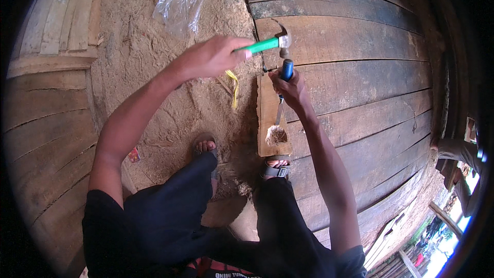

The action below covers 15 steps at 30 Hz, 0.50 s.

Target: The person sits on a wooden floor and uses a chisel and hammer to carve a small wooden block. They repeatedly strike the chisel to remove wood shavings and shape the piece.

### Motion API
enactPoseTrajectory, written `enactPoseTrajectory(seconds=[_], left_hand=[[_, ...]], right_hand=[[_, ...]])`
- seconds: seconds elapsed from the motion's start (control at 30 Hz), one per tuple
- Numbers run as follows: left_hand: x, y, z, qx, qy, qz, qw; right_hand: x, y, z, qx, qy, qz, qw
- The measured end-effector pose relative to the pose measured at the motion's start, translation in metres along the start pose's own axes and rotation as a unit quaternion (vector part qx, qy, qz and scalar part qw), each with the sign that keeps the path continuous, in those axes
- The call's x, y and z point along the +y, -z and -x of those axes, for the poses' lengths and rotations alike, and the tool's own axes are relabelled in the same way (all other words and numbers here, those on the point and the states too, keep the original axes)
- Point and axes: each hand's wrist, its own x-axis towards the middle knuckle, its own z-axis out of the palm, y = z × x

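My left hand (218, 55) is wrapped round the green handle of a claw hammer (264, 46). The hammer's metal head hangs just over the butt of a wood chisel (287, 69), its striking face pointing down at it. My right hand (292, 88) grips the chisel by its blue handle. The chisel's blade slants down to a rough hollow (277, 134) cut in a short wooden piece (266, 104). Pale, splintered wood shows in the hollow. My feet, in dark sandals, stand close to the near end of the piece.
Wide wooden planks (355, 85) fill the right side. Sawdust-covered ground (170, 103) lies to the left, with a crumpled clear plastic bag (180, 6) and a yellow strip (234, 88). More boards (49, 95) stand at far left. Another person's leg (458, 149) shows at the right rim.
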Motion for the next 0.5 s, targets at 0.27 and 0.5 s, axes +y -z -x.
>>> enactPoseTrajectory(seconds=[0.27,0.5], left_hand=[[0.015,0.001,0.004,0.026,0.006,0.079,0.997],[0.022,0.002,0.001,0.103,0.030,0.097,0.989]], right_hand=[[-0.001,0.001,0.003,0.010,0.017,-0.025,0.999],[0.006,0.004,0.003,0.001,0.001,-0.023,1.000]])
